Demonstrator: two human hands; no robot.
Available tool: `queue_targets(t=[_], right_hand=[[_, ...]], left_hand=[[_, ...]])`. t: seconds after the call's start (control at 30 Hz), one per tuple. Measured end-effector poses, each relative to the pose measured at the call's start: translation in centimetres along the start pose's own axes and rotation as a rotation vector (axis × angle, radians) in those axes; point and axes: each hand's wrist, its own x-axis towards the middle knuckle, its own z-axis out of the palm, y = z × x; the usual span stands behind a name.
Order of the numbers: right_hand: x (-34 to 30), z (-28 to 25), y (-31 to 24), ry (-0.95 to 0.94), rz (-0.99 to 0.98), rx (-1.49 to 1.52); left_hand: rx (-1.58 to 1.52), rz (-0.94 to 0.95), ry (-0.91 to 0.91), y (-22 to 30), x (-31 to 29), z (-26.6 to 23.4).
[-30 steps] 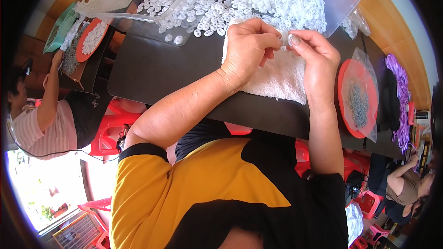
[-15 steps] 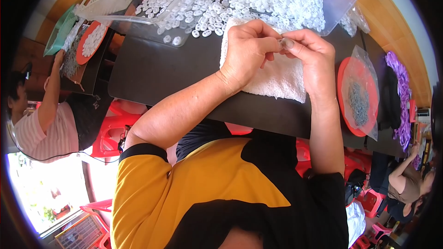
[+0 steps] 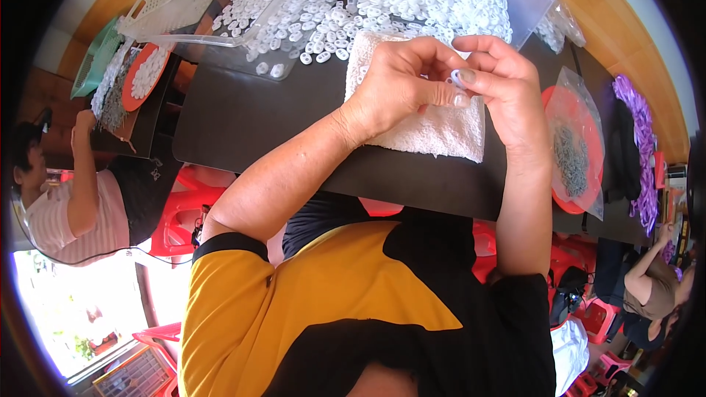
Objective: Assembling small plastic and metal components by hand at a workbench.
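My left hand point(image 3: 406, 82) and my right hand point(image 3: 507, 84) meet above a white towel point(image 3: 435, 134) on the dark table. Pinched between their fingertips is a small white plastic piece point(image 3: 457, 78), partly covered by the fingers. The right thumb presses against it, and the right index finger is lifted off. Left fingers are curled around it from the other side, with the thumb below. Beyond the towel, many small white oval pieces point(image 3: 323, 33) with holes lie loose and in a clear tub point(image 3: 546, 0).
A clear tray point(image 3: 213, 39) lies tilted at the back left. On the right, a red plate point(image 3: 550, 106) holds small grey metal parts point(image 3: 571, 158) under a plastic bag, beside purple straps point(image 3: 641, 154). A co-worker point(image 3: 81, 209) sits at the left; another person point(image 3: 651, 283) is far right.
My hands have shifted slightly and opened a little. The right index finger has lifted, and the white piece now shows more. The co-worker's hand at the left has moved down.
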Motion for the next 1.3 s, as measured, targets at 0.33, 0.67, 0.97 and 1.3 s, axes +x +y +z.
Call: queue_targets(t=[0.33, 0.67, 0.97, 1.3], right_hand=[[-0.2, 0.0, 0.1, 0.021, 0.024, -0.046], [-0.8, 0.9, 0.0, -0.004, 0.062, -0.14], [-1.3, 1.8, 0.0, -0.009, 0.095, 0.064], [-1.4, 2.4, 0.2, -0.006, 0.089, 0.163]], left_hand=[[0.126, 0.133, 0.046, 0.0, -0.6, 0.3], [0.058, 0.176, 0.114, -0.6, -0.9, 0.7], [0.192, 0.343, 0.088, 0.3, -1.4, 0.7], [0.032, 0.315, 0.025, 0.1, -1.4, 0.6]])
